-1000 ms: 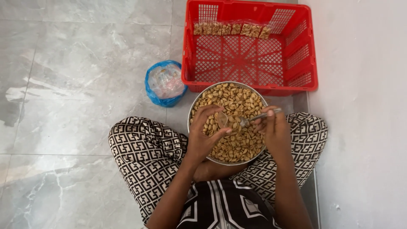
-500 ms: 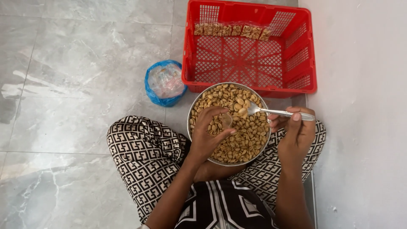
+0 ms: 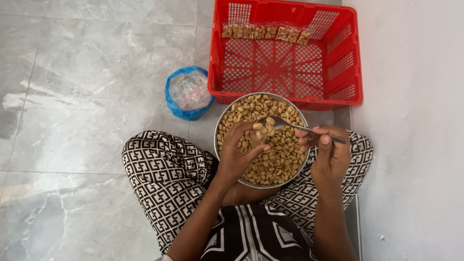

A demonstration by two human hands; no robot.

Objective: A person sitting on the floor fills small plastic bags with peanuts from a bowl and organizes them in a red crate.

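Note:
A round metal bowl [image 3: 223, 118] full of shelled peanuts [image 3: 275, 154] rests on my lap. My left hand [image 3: 237, 154] hovers over the bowl, pinching a small clear plastic bag [image 3: 256, 137] open at the top. My right hand [image 3: 328, 154] grips a metal spoon [image 3: 295, 126] by its handle. The spoon's bowl, loaded with peanuts, sits right at the mouth of the small bag, tilted toward it.
A red plastic crate [image 3: 285, 63] stands just beyond the bowl, with a row of small filled peanut packets [image 3: 263, 32] along its far wall. A blue plastic bag [image 3: 187, 93] of clear bags lies to its left on the grey marble floor [image 3: 87, 87]. A white wall [image 3: 415, 135] runs along the right.
The right hand scooped peanuts at the bowl's far right and has now swung the loaded spoon left to the mouth of the small bag. The left hand has hardly moved.

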